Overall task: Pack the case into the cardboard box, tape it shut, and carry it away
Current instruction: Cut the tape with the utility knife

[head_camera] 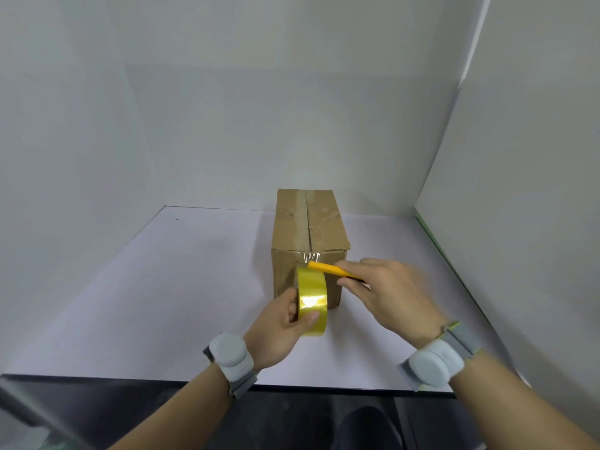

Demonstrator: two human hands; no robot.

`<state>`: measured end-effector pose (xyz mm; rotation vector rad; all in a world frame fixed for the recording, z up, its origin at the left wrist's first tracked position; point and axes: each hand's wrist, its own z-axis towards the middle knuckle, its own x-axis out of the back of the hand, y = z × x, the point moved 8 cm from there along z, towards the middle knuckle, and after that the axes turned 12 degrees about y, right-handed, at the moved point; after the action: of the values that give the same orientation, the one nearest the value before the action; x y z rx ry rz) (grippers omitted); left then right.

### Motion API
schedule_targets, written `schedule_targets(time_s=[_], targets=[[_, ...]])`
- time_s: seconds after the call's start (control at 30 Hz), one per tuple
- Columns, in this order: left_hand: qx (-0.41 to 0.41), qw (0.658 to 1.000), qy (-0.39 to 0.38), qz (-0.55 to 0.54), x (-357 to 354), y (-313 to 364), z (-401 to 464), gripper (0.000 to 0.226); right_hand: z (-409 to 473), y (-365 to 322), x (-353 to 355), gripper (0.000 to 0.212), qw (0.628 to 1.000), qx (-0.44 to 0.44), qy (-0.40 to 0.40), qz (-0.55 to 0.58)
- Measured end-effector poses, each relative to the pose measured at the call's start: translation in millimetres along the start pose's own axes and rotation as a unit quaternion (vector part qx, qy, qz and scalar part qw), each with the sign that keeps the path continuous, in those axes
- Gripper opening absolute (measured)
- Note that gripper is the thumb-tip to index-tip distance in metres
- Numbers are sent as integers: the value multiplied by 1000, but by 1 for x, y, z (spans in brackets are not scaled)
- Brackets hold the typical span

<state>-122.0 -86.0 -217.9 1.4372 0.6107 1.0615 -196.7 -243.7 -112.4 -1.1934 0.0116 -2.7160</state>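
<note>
Cardboard box on the white table, flaps shut, clear tape over the near top edge. Yellow tape roll gripped in left hand, held low to pull tape tight. Orange cutter pinched in right hand, probably for cutting. Box just behind both sets of fingers, not touching.

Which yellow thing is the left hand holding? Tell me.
The yellow tape roll, wide and glossy, in the left hand. The thin orange-yellow cutter is in the right hand.
</note>
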Motion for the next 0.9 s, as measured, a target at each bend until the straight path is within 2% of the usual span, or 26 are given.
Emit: schedule_targets(time_s=[0.1, 0.2, 0.33, 0.47, 0.57, 0.67, 0.73, 0.77, 0.83, 0.9], targets=[[-10, 1000, 2, 12, 0, 0, 0, 37, 14, -20, -6, 38, 998, 49, -13, -33], [-11, 1000, 8, 9, 1, -1, 1, 37, 19, -28, -15, 31, 994, 69, -38, -72], [-4, 1000, 14, -13, 1, -4, 0, 31, 12, 0, -9, 21, 991, -10, -59, -121], [0, 1000, 13, -25, -1, -7, -5, 36, -7, 43, 8, 17, 974, -76, -92, -192], [6, 999, 3, -44, -3, -8, -5, 37, -20, 57, 8, 10, 981, -117, -101, -113], [8, 999, -5, -46, -5, -8, -5, 39, -27, 60, 1, 28, 983, -152, -105, 25], [6, 999, -12, -39, -5, -7, -5, 39, -29, 52, -4, 45, 969, -171, -108, 143], [3, 999, -16, -34, -5, -7, -5, 39, -29, 51, -8, 51, 959, -194, -99, 182], [-5, 999, -31, -21, -6, -5, -7, 37, -30, 54, -16, 48, 925, -280, -72, 246], [-21, 999, -44, -1, -7, -1, -9, 35, -36, 58, -24, 34, 865, -384, -27, 322]])
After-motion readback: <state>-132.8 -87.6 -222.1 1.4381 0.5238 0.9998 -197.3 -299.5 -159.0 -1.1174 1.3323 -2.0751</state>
